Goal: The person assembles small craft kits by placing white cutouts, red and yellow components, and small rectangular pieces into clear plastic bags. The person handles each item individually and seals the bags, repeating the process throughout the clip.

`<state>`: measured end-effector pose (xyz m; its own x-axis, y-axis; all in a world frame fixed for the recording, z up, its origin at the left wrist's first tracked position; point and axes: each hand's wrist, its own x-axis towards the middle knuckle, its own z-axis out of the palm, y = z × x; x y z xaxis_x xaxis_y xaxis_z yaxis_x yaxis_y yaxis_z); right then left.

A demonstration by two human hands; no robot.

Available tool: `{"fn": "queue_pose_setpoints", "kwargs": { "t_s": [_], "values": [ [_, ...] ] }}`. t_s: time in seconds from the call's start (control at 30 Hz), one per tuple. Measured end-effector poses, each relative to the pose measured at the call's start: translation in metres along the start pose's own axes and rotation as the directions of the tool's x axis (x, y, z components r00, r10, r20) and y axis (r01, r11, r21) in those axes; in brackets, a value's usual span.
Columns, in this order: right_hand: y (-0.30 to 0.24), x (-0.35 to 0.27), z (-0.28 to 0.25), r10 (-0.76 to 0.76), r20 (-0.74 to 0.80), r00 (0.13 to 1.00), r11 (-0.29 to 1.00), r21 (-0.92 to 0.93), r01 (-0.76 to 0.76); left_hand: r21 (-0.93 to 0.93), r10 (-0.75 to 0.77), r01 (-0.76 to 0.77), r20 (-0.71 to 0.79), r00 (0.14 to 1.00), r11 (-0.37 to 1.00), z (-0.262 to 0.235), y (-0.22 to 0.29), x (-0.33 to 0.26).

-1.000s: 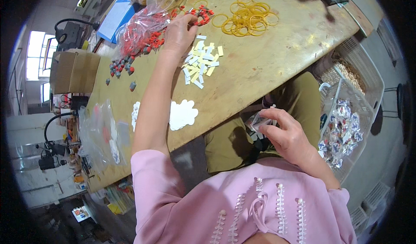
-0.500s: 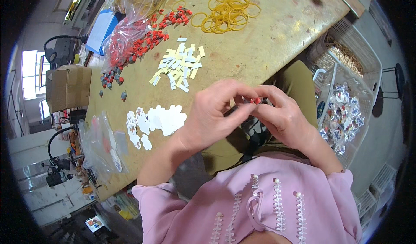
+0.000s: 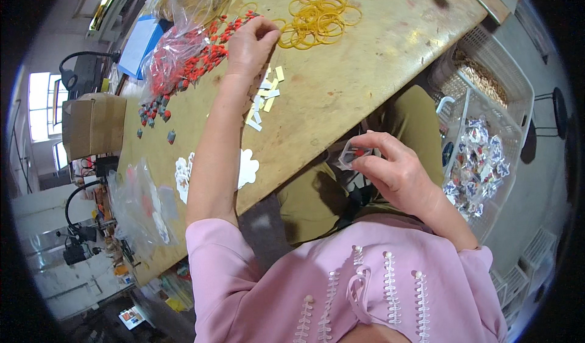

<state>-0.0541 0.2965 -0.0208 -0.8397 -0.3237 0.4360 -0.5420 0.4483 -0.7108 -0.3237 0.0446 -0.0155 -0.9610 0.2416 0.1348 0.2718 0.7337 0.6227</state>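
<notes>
This looks like a workshop where small goods are worked on by hand. The broad table [image 3: 378,62] is stained and scuffed, and on it lie loose heaps of like pieces: red-and-grey parts [image 3: 210,57], yellow rubber bands [image 3: 323,14], paper slips [image 3: 268,93] and white scalloped cut-outs [image 3: 247,167]. Right of the table, on a plain grey floor [image 3: 554,178], a plastic crate [image 3: 510,139] contains many small, shiny pieces [image 3: 478,166]. Left of the table are a cardboard box [image 3: 94,123] and black gooseneck fixtures [image 3: 70,78].
</notes>
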Motion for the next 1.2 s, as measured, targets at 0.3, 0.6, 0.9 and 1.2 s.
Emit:
{"fn": "queue_pose_setpoints", "kwargs": {
  "t_s": [0.3, 0.6, 0.9, 1.2],
  "values": [
    [0.005, -0.004, -0.006, 0.034, -0.025, 0.999, 0.999, -0.019, -0.035, -0.462, -0.119, 0.143, 0.081, 0.99, 0.875, -0.045, 0.046, -0.062],
    [-0.012, 0.003, 0.006, 0.054, 0.028, 0.998, 0.994, 0.091, -0.057, -0.226, 0.335, -0.303, 0.118, 0.935, 0.926, -0.007, 0.115, -0.2],
    [-0.018, 0.001, 0.017, -0.055, 0.1, 0.993, 0.993, 0.107, 0.045, 0.022, 0.367, -0.406, 0.381, 0.849, 0.914, -0.026, 0.103, -0.224],
    [-0.03, 0.008, 0.025, -0.091, 0.114, 0.989, 0.985, 0.154, 0.073, 0.014, 0.185, -0.231, 0.551, 0.814, 0.973, -0.045, 0.095, -0.232]
  ]
}}
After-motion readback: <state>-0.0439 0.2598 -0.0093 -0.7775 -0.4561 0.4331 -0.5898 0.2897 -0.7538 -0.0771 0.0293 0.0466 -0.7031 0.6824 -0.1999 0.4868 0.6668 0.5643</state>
